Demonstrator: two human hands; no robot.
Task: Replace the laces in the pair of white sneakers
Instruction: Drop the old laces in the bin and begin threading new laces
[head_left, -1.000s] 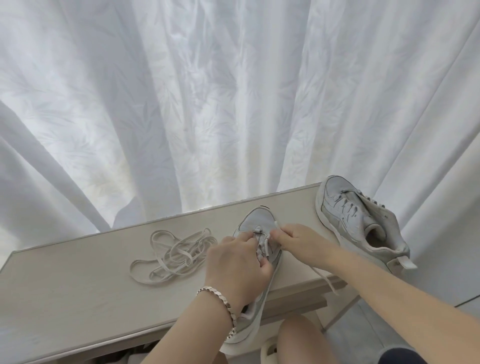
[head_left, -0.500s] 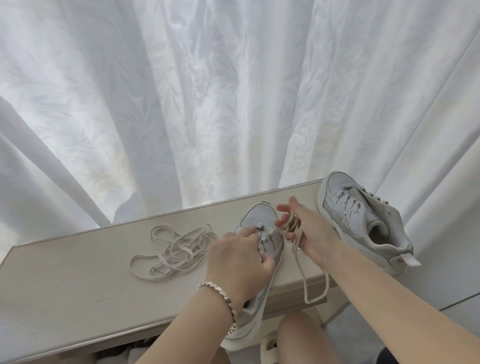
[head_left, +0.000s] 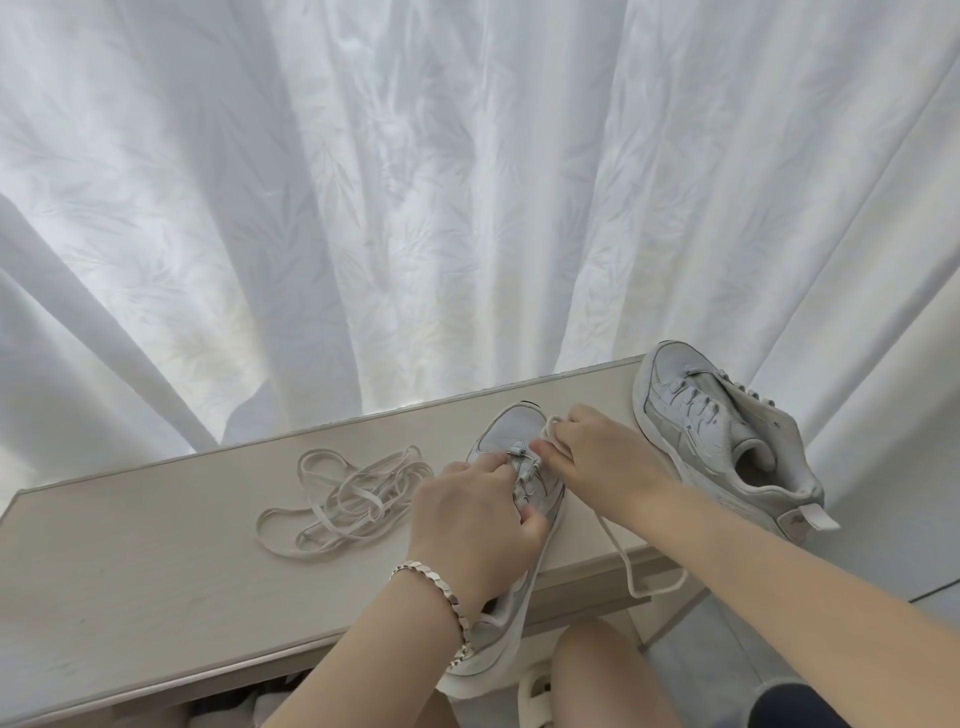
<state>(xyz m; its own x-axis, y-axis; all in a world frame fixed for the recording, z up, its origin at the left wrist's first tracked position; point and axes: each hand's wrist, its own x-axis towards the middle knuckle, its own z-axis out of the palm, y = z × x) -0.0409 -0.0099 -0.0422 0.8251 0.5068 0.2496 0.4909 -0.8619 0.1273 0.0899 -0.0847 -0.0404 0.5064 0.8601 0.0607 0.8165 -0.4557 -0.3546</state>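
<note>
Now I see the sneaker lying toe away from me, heel overhanging the surface's near edge, its long axis running out between my hands. My left hand grips its eyelet row, fingers curled. My right hand, just right of the toe, pinches the lace. I judge the right fingers nearer the next eyelet.
</note>
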